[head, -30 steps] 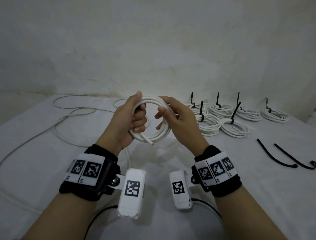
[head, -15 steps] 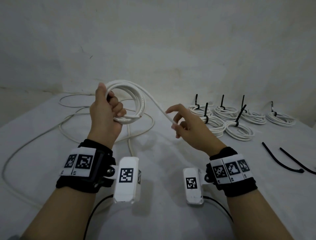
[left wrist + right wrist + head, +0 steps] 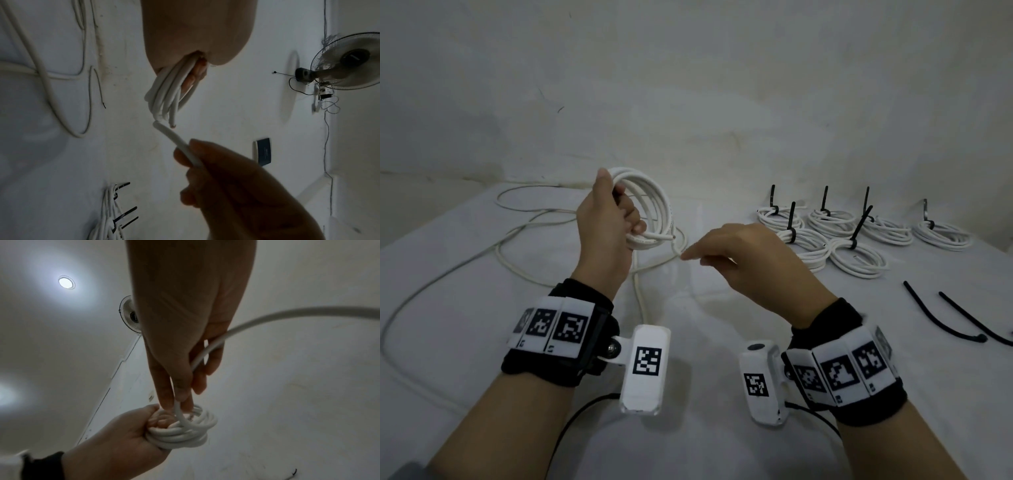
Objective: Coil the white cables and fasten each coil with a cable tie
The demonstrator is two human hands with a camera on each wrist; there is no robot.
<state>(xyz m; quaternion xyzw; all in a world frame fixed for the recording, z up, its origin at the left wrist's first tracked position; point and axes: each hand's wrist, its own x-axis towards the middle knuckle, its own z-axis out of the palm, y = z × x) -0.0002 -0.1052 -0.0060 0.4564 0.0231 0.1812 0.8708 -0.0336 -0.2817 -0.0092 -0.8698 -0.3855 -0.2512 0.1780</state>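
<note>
Over the white tabletop (image 3: 722,325), the left hand (image 3: 606,226) grips the springy-looking cable coil (image 3: 650,209) while the right hand (image 3: 743,260) pinches its loose run, probably light but stiff.

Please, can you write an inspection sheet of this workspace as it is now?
Surface: white table, wall behind.
Job's things: part-wound coil; six tied coils; two loose black ties.
Clutter: nothing seen.
Grippers: left hand grips the coil; right hand pinches the cable strand.
Cables: unwound white cable trails over the table; thin black leads from the wrist cameras.
Surroundings: wall fan, ceiling light.
</note>
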